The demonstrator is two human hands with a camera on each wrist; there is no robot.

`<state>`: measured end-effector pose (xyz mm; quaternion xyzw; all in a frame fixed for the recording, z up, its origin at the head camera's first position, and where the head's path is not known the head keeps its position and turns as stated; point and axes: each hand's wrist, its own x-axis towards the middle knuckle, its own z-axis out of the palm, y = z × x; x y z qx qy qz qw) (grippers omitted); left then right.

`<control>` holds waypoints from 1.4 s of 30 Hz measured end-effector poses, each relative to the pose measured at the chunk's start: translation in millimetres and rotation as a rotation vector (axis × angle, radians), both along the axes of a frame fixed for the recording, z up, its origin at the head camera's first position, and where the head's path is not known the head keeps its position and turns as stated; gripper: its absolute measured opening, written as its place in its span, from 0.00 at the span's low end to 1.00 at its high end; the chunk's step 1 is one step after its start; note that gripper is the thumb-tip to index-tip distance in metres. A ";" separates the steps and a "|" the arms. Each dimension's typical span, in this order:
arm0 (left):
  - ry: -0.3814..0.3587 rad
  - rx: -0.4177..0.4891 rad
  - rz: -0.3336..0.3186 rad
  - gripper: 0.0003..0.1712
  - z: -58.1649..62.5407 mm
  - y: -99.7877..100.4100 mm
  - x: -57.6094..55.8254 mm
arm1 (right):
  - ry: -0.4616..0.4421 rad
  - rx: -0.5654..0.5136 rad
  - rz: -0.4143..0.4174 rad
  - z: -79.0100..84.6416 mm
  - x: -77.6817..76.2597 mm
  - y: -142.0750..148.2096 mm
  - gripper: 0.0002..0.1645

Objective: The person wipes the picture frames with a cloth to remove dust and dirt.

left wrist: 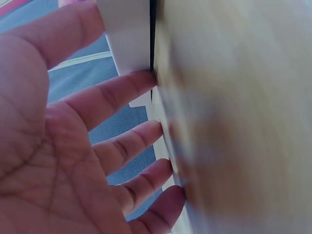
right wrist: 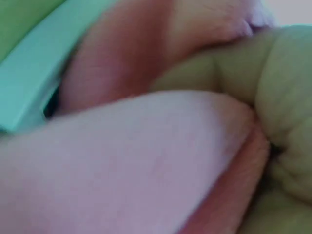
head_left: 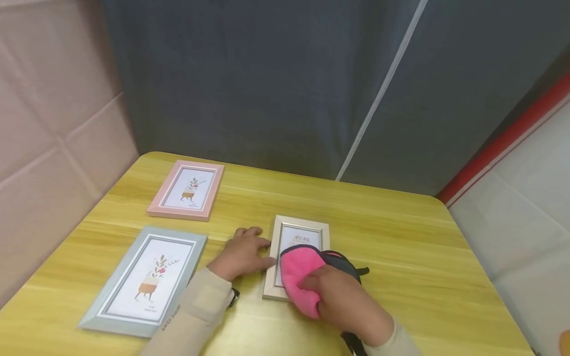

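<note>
A cream picture frame [head_left: 269, 277] lies flat on the table with a white print behind its inner silver border. My left hand [head_left: 244, 253] is beside its left edge, thumb against the frame and fingertips on the tabletop. Spread, fairly straight fingers [left wrist: 117, 97] and the frame's pale side [left wrist: 127, 36] show in the left wrist view. With my right hand [head_left: 345, 299] I grip a bunched pink and dark grey cloth [head_left: 298, 269] over the frame's lower right part, hiding much of the print. Folded pink cloth [right wrist: 122, 156] fills most of the right wrist view.
To the left lie a pink picture frame [head_left: 216, 193] and, nearer, a larger grey-green picture frame [head_left: 120, 324], both with potted-plant prints. The yellow wood-grain table [head_left: 401, 247] meets a dark grey panel [head_left: 249, 89] at the back. Pale walls flank both sides.
</note>
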<state>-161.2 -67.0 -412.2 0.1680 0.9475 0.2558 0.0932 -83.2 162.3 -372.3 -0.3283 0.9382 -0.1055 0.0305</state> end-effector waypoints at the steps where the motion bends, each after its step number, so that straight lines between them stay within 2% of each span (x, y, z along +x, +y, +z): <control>1: 0.006 -0.002 -0.001 0.30 0.0 0.2 0.0 | 0.028 -0.024 0.018 -1.4 -0.3 -2.5 0.25; 4: 0.025 -0.001 -0.001 0.27 0.1 1.0 0.5 | 0.088 -0.077 0.067 -7.2 0.4 -13.5 0.24; 7: 0.026 -0.001 0.010 0.25 0.3 1.7 0.5 | 0.077 -0.038 0.091 -13.3 2.6 -24.5 0.25; 12: 0.017 -0.010 0.019 0.24 1.8 2.1 0.1 | 0.000 0.101 0.060 -17.2 4.8 -32.0 0.28; 21: 0.005 0.000 0.008 0.27 2.8 0.5 0.7 | -0.040 0.134 0.009 -11.5 3.9 -28.4 0.28; 27: -0.007 0.004 -0.002 0.31 1.0 0.3 0.1 | -0.121 0.130 -0.079 -3.8 3.7 -17.5 0.24; 32: -0.022 0.004 -0.001 0.31 0.7 0.3 -0.2 | -0.124 0.104 -0.126 0.6 2.8 -7.1 0.16; 36: -0.030 -0.003 0.005 0.31 2.6 -0.3 -0.3 | -0.099 0.072 -0.114 -0.2 1.0 -3.6 0.15; 40: -0.032 -0.005 0.009 0.31 3.7 0.2 1.1 | -0.130 0.032 -0.108 0.0 -1.9 -2.2 0.18; 42: -0.032 -0.003 0.011 0.31 3.4 0.7 1.6 | -0.110 0.012 -0.089 0.2 -2.6 -3.0 0.19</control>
